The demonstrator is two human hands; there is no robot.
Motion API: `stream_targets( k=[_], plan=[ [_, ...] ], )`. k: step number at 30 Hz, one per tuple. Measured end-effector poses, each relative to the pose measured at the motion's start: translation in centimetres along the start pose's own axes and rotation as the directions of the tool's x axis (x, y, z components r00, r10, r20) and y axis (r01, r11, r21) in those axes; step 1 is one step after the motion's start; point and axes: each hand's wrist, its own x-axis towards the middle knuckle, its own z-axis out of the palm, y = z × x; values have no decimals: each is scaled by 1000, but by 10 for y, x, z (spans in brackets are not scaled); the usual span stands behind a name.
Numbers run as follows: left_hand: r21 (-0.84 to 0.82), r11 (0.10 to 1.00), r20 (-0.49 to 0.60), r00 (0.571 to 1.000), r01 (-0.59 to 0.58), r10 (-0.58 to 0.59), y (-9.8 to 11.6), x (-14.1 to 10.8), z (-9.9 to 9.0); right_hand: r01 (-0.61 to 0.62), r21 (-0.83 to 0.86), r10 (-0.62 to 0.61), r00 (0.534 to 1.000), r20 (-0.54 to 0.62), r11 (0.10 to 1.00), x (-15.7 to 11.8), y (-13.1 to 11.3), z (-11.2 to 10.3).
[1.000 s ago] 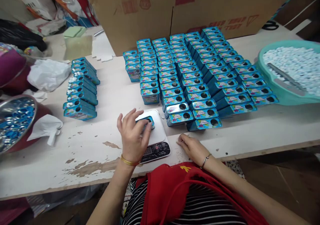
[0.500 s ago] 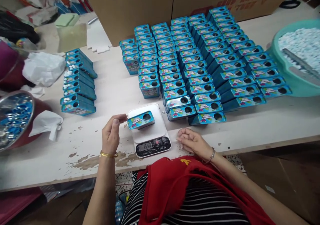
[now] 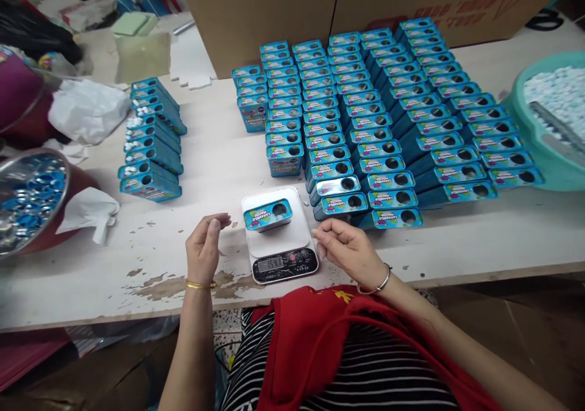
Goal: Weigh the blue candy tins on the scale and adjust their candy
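A blue tin (image 3: 267, 214) with a round hole in its top stands on the white plate of a kitchen scale (image 3: 276, 240). Its lit display shows digits too blurred to read surely. My left hand (image 3: 205, 246) hovers just left of the scale, fingers stretched toward the tin and holding nothing. To the right of the scale is my right hand (image 3: 347, 249), its thumb and fingertips pressed together. Whatever they may hold is too small to make out. Neither hand touches the tin. A small white piece (image 3: 306, 203) lies on the table beside the scale's right edge.
Rows of similar blue tins (image 3: 365, 149) stand behind and right of the scale. A shorter row (image 3: 153, 142), several with white candies at their holes, stands left. A teal basin (image 3: 521, 112) of white candies, a bowl (image 3: 64, 216) of blue-and-silver pieces and cardboard boxes (image 3: 274, 8) surround them.
My right hand has moved up and left, closer to the scale, and its fingertips have drawn together. My left hand stays beside the scale. The view has shifted slightly; the tin still stands there.
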Motion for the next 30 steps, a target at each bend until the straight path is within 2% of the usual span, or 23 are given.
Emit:
stream_targets(
  k=[2,5,10,12,14,16,18,20,22,23,25,28,30],
  plan=[
    [-5,1000,-3,1000,8,-8,-3,-2,0,30,-22,-30,999,-22,999,-1,-3,4],
    [-10,1000,7,1000,10,-10,-4,-4,3,152,-97,-157,987,-37,984,6,-21,13],
    [15,998,21,998,-59,58,2,-2,5,393,-318,-399,916,48,863,32,-57,29],
    [43,994,44,994,-106,104,7,-2,3,431,-409,-444,893,67,804,36,-58,29],
    [88,979,90,981,-181,174,13,-1,2,421,-490,-463,885,39,763,34,-49,23],
    [146,947,170,950,-288,262,20,1,3,325,-609,-410,912,0,723,28,-35,16],
    [201,892,276,897,-405,345,28,4,9,134,-772,-237,971,-22,621,23,-19,12],
    [244,825,382,833,-510,401,34,10,15,-42,-903,-7,999,-49,427,23,-6,13],
    [279,769,452,785,-575,423,37,21,18,-122,-965,162,983,-85,233,28,3,17],
    [301,753,451,783,-586,429,36,29,16,-137,-976,211,972,-100,168,33,5,20],
    [363,748,355,824,-556,441,31,53,10,-150,-982,264,957,-116,112,42,8,24],
    [447,792,123,906,-416,406,18,106,-2,-151,-981,290,951,-110,125,52,8,28],
    [459,816,99,933,-351,346,9,148,-2,-147,-978,288,952,-99,148,55,9,28]
  ],
)
